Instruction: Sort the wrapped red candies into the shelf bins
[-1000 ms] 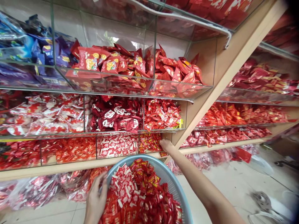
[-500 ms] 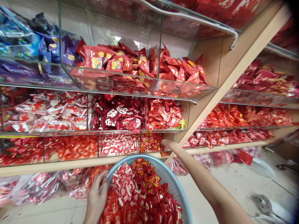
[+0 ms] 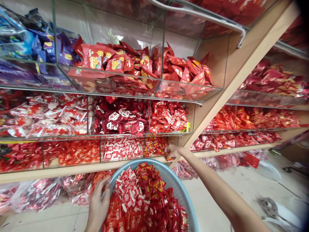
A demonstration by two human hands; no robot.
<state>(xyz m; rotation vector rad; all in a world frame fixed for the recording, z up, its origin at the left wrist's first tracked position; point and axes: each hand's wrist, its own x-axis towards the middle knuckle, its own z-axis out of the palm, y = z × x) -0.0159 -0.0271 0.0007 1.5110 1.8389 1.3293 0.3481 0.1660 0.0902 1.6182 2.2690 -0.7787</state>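
Note:
A round blue-grey basket (image 3: 180, 188) heaped with red and red-and-white wrapped candies (image 3: 145, 199) is held low in front of me. My left hand (image 3: 98, 203) grips its left rim, fingers curled over the edge. My right hand (image 3: 172, 150) reaches into the lowest glass bin, the rightmost compartment of small red-and-yellow candies (image 3: 154, 145). Its fingers are curled among the wrappers, and what they hold is hidden.
Glass-fronted shelf bins (image 3: 120, 96) hold red snack packets, dark red packets (image 3: 120, 117) and white-red candies (image 3: 120, 149). A slanted wooden upright (image 3: 231, 80) divides the shelving. Plastic bags of sweets (image 3: 36, 195) lie beneath the bottom shelf. Tiled floor (image 3: 241, 190) lies at the right.
My right hand has stayed at the small candy compartment, shifting only slightly. The view has moved a little; the left hand keeps its grip on the basket.

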